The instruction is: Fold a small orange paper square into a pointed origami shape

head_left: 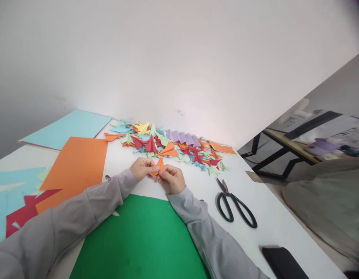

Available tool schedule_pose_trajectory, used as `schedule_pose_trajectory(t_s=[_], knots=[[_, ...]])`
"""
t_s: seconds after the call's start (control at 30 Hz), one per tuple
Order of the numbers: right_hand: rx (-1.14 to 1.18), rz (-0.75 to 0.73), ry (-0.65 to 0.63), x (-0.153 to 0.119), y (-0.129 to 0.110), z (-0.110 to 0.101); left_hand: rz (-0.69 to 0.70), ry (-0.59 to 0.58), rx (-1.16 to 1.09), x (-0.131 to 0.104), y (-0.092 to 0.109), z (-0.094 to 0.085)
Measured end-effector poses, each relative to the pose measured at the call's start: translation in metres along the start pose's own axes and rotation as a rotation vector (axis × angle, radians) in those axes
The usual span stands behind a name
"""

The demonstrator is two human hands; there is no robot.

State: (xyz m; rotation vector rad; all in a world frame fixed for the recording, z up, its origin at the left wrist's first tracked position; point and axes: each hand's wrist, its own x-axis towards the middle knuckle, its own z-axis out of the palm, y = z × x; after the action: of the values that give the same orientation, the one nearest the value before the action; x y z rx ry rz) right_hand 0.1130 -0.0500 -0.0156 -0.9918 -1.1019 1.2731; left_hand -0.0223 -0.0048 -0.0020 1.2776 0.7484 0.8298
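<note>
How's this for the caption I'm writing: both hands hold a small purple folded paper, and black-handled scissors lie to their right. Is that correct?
Not quite: the head view shows the small folded paper is orange, not purple. The left hand and right hand do hold it, with the scissors to their right.

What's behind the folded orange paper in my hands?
A pile of coloured paper planes and, farther right, a pleated purple strip; whatever the folded orange paper covers can't be seen.
</note>
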Motion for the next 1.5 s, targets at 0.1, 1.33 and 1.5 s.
schedule_pose_trajectory(t_s=[0.1,1.33,1.5], knots=[[-0.007,-0.003,0.002,0.000,-0.001,0.001,-0.017,0.004,-0.017,0.000,0.000,0.000],[0.040,0.009,0.149,0.004,0.002,-0.001,0.041,0.032,-0.041,0.004,-0.010,-0.004],[0.037,-0.043,0.189,0.003,0.001,0.001,0.063,-0.008,0.010,0.001,-0.008,0.000]])
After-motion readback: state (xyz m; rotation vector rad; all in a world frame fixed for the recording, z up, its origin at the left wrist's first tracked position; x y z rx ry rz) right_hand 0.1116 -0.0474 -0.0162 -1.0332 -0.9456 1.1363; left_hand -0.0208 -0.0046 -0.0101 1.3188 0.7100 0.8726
